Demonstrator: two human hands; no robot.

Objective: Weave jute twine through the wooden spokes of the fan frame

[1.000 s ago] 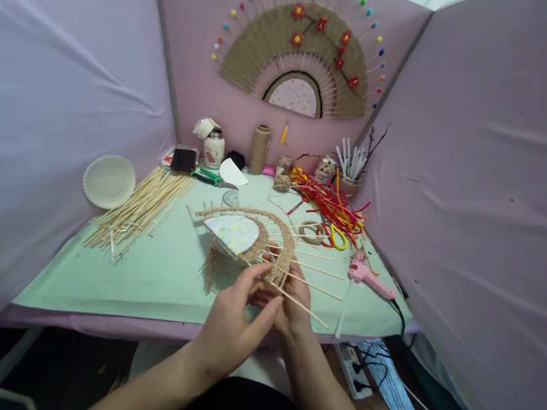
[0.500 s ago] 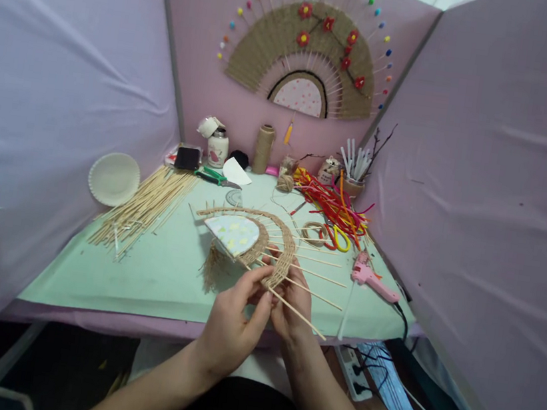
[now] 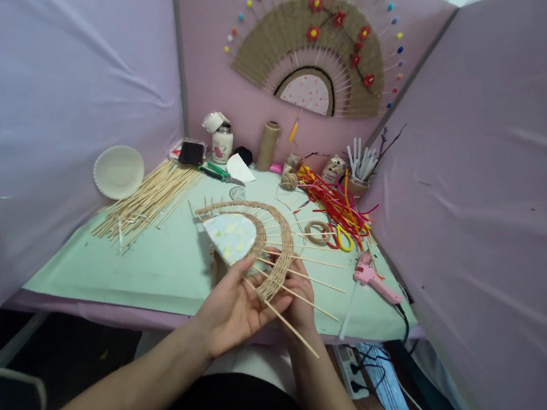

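I hold a half-made woven fan (image 3: 269,241) above the near edge of the green table (image 3: 154,270). It has a white paper half-disc (image 3: 230,234) at its centre, a band of jute twine woven around it, and thin wooden sticks (image 3: 308,280) fanning out to the right. My left hand (image 3: 234,311) lies under the fan's near end with its palm up and its fingers curled around the twine and the sticks. Behind the woven band, my right hand (image 3: 298,302) grips the fan with its fingers between the sticks.
A heap of bamboo sticks (image 3: 153,199) and a white paper plate (image 3: 118,172) lie at the left. Red and yellow pipe cleaners (image 3: 336,206), scissors and a pink glue gun (image 3: 374,282) lie at the right. A twine spool (image 3: 268,145), jars and a finished fan (image 3: 318,56) stand at the back wall.
My left hand has turned from a pinch over the sticks to a palm-up hold under the fan. The fan has come a little closer to me.
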